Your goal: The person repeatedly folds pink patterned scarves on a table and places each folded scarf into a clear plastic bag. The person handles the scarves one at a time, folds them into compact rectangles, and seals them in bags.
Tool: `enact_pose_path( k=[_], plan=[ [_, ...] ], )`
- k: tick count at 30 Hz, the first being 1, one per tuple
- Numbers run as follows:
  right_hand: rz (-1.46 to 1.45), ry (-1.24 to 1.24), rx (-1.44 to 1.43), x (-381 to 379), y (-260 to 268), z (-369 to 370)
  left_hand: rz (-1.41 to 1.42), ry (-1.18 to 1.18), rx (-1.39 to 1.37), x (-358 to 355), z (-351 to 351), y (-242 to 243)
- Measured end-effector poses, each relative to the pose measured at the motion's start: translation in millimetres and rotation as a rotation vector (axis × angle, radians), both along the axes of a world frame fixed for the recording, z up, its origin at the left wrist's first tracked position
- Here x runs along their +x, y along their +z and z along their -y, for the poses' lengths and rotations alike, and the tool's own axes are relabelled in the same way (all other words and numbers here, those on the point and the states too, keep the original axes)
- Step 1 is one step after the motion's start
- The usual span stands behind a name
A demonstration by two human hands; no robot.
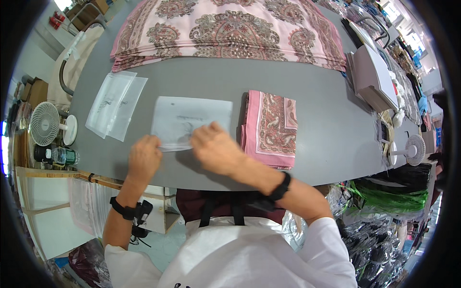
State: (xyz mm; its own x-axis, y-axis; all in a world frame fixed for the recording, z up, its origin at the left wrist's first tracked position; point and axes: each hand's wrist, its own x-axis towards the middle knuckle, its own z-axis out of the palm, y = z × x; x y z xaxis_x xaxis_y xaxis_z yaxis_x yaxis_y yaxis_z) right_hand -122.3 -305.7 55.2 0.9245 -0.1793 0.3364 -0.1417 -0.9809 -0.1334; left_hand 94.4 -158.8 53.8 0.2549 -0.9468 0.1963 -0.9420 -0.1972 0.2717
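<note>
A translucent plastic bag (191, 115) with printed marks lies on the grey table before me. My left hand (145, 154) pinches its near left corner with closed fingers. My right hand (212, 144) is at the bag's near right part, fingers curled and slightly blurred; whether it grips the bag is unclear. Just right of the bag, apart from it, rests a folded pink paisley scarf (275, 126). Across the table's far side a pile of large pink and white paisley scarves (234, 36) is spread flat.
More translucent bags (111, 104) lie overlapping at the left. A white fan (45, 123) and a plastic bottle (65, 156) are at the left edge. White cards or boards (376, 75) stand stacked at the right, with another small fan (415, 150) nearer the right edge.
</note>
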Motion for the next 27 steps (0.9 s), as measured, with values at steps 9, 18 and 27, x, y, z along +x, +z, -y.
enact_pose_path(
  k=[9, 18, 27],
  plan=[
    [0.251, -0.417, 0.369, -114, 16, 101, -0.235, -0.094, -0.102, -106, 30, -5],
    [-0.027, -0.241, 0.176, -128, -21, 56, -0.204, -0.359, 0.07, -152, 47, -4],
    [0.3, -0.31, 0.294, -133, -31, 21, -0.381, -0.109, -0.086, -140, 78, -23]
  ],
)
